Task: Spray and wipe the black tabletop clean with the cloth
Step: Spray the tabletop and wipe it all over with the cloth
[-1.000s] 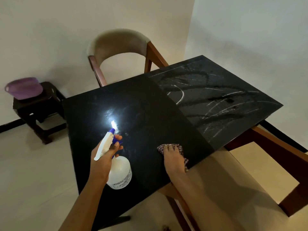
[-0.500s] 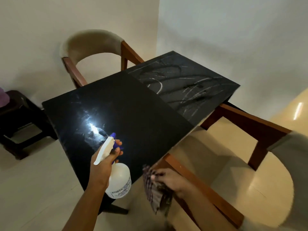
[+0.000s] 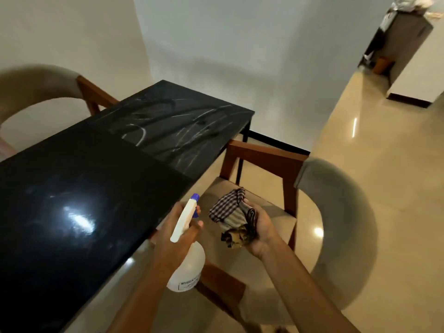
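Cloth point(image 3: 230, 211), checked and bunched, lies in the right hand point(image 3: 264, 229), whose fingers curl round it above the seat of a chair point(image 3: 341, 212), just off the edge of the black bench point(image 3: 84, 188). The left hand point(image 3: 165, 246) grips a white spray bottle point(image 3: 187, 267) by its neck, beside the same edge. White streaks mark the bench's far end.

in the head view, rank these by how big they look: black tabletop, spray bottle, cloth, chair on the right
1. black tabletop
2. chair on the right
3. spray bottle and cloth: about alike. The bottle looks longer and the cloth wider, so I won't rank them.
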